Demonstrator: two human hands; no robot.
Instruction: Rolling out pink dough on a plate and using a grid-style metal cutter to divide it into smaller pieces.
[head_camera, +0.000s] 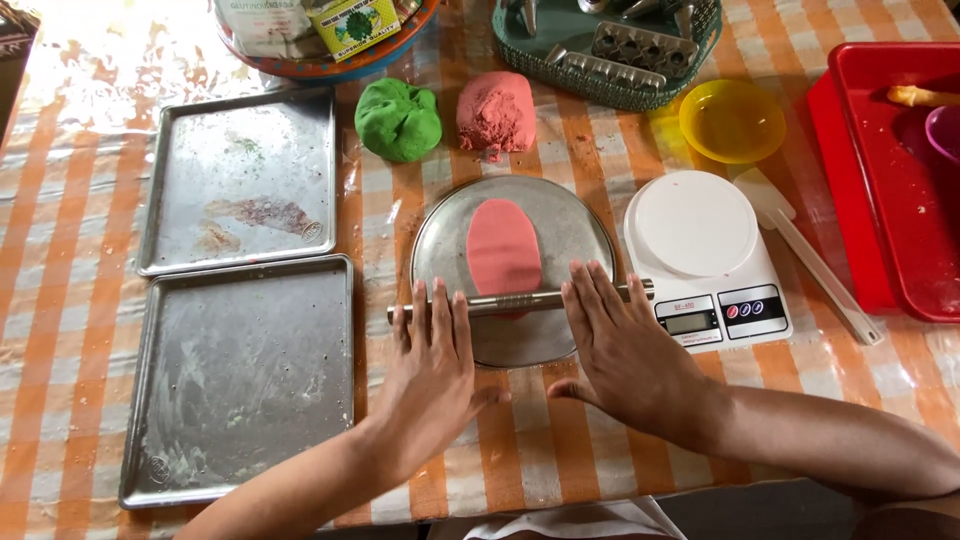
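Here both hands lie flat on the rolling pin (520, 301): left hand (432, 368) near its left end, right hand (620, 350) near its right end. Fingers (437, 310) of both are stretched out straight and close together, palms down, pressing rather than gripping; nothing is clasped.

The pin lies across a round metal plate (580, 225). Pink dough (503, 245), rolled to a flat oval, sits on the plate just beyond the fingertips, its near edge under the pin between the two hands.

Risks, as judged:
- Plate is loose on a slick checked tablecloth (80, 200); uneven push could slide or spin it toward the scale (700, 240), which sits just right of the right fingers.
- Harder pressure from one hand would leave the oval thinner on that side.
- Dough may stick to the pin and tear on lifting; no flour visible on the sheet.
- Pin overhangs the plate rim on both sides; running off the rim would tip it.

Beyond the fingertips: green dough (398, 120) and a pink lump (496, 112). Left of the left hand: two empty baking trays (240, 180).
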